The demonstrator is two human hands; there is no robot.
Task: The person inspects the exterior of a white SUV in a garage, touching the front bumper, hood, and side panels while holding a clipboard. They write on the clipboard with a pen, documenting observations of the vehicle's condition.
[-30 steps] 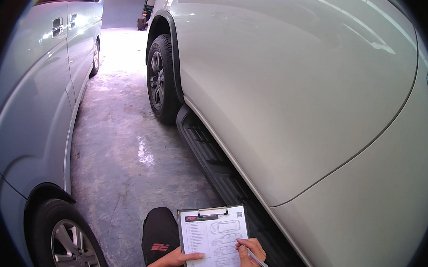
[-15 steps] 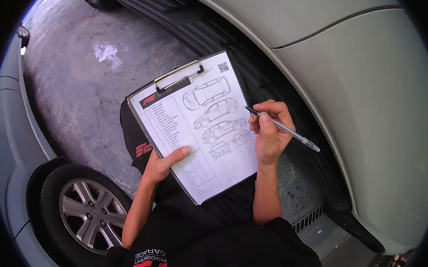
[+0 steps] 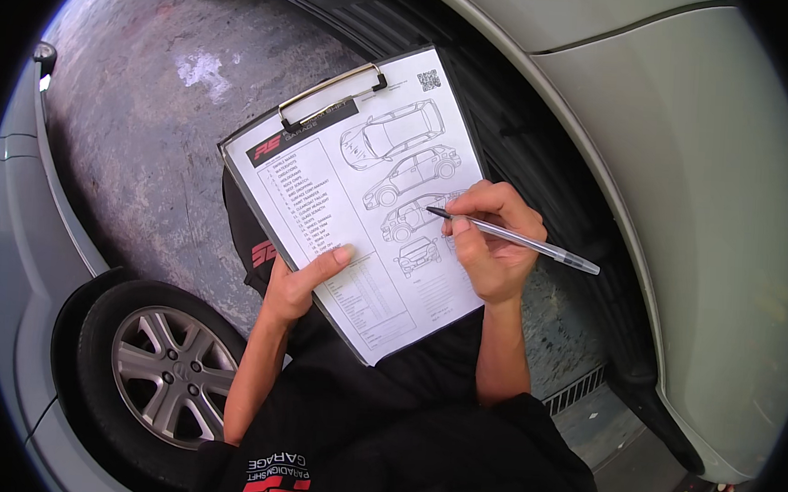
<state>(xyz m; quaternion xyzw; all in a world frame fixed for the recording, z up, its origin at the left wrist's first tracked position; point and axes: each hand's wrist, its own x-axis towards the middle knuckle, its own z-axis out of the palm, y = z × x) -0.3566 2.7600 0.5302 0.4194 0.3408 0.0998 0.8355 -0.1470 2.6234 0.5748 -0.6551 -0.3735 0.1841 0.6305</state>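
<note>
My left hand [image 3: 301,283] grips a clipboard [image 3: 377,78] by its left edge, thumb across the front and fingers hidden behind. Under the metal clip lies a printed sheet [image 3: 324,216] with a list on its left and car outline drawings down its right. In my right hand [image 3: 494,242] is a clear-barrelled pen with a black tip [image 3: 545,249], pinched between thumb and fingers. Its tip is over the drawings, by a side-view car outline; whether it touches the paper I cannot tell. The board slants, its clip end away from me.
To the left stands a grey-blue car [image 3: 19,253] with a silver alloy wheel [image 3: 173,375]. A pale vehicle panel [image 3: 683,172] curves along the right, beside black ribbed trim [image 3: 542,147]. The worn concrete floor [image 3: 141,135] has a white patch, and a drain grate [image 3: 575,391] lies lower right.
The clipboard has come up higher and looks larger. My right hand has shifted the pen tip from the sheet's right edge inward, onto the car drawings.
</note>
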